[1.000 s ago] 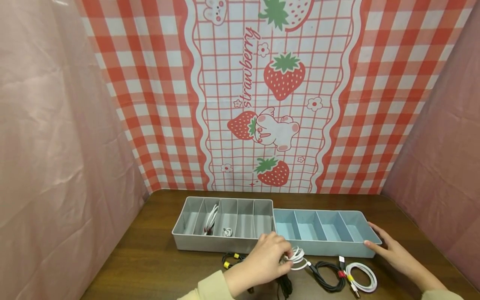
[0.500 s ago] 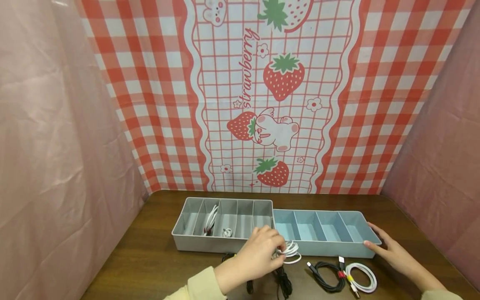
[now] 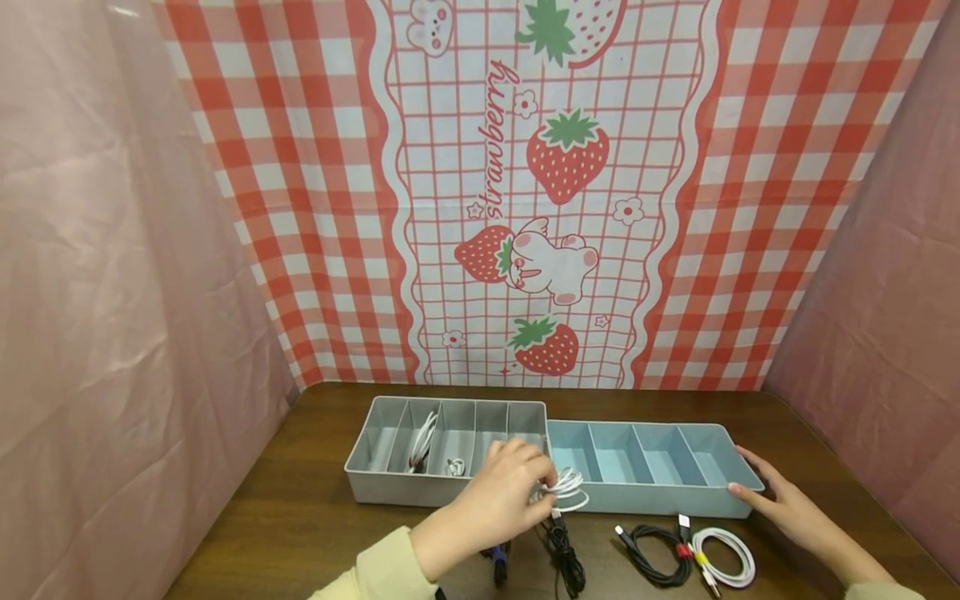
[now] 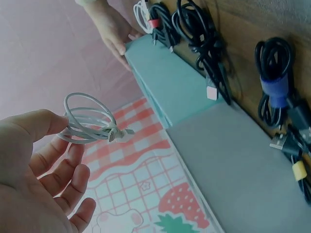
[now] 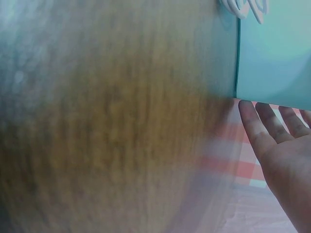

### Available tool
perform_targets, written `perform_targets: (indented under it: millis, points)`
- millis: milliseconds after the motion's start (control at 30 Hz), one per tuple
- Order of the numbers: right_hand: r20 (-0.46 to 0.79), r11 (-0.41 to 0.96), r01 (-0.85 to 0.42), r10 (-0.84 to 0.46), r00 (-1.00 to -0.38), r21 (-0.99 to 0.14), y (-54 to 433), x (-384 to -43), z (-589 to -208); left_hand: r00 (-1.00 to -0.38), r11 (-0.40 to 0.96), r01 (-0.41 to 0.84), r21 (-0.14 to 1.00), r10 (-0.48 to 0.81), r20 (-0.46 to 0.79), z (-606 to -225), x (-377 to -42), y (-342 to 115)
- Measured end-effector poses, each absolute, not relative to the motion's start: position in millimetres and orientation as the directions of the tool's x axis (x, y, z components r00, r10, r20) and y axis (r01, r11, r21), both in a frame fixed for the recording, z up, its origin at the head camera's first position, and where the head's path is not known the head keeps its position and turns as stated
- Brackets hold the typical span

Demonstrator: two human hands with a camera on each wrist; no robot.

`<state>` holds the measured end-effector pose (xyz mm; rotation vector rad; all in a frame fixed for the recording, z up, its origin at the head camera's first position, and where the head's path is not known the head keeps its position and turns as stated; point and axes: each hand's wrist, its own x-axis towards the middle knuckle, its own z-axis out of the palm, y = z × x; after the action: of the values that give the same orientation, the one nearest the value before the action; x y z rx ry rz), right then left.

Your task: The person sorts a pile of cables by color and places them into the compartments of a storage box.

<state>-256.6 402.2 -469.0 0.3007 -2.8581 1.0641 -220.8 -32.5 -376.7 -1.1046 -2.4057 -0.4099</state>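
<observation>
My left hand (image 3: 498, 492) pinches a coiled white charging cable (image 3: 568, 487) between thumb and fingertips, above the tabletop by the meeting ends of the two boxes. In the left wrist view the coil's tied end and a plug point away from the palm. My right hand (image 3: 787, 508) rests at the right end of the blue divided box (image 3: 660, 498), thumb at the front corner and fingers straight along the end wall. Beside the blue box stands the grey divided box (image 3: 405, 487). One grey compartment holds a white cable (image 3: 423, 437) with a dark red tie, another a small white coil (image 3: 455, 467).
In front of the boxes lie a bundled black cable (image 3: 566, 562), a black cable with a blue tie (image 4: 275, 92), one with a yellow tie (image 4: 299, 170), a black coil with a red tie (image 3: 652, 558) and a white coil (image 3: 731, 558). A strawberry cloth (image 3: 555, 250) hangs behind.
My left hand has lifted the white cable and carried it left and up toward the boxes, uncovering the black cable bundle. The right hand has stayed at the blue box's end.
</observation>
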Motion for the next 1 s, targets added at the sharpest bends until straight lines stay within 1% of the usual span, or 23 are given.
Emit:
perform_targets:
  millis: [67,333,733,1000]
  points:
    - [0.142,0.741,-0.211,-0.156,-0.978,-0.638,402,-257,-469,-0.576,0.635,0.768,0.083,0.628,0.524,-374,-221,-35]
    - [0.144,0.741,-0.214,-0.158,-0.977,-0.637,402,-257,-469,-0.628,0.649,0.745,0.156,0.603,0.491,-365,-226,-45]
    - [0.121,0.746,-0.195,-0.153,-0.981,-0.636,403,-258,-470,-0.618,0.666,0.73,0.152,0.55,0.562,-358,-234,-56]
    - [0.114,0.749,-0.187,-0.148,-0.982,-0.636,403,-258,-470,-0.635,0.686,0.709,0.167,0.516,0.575,-356,-240,-64]
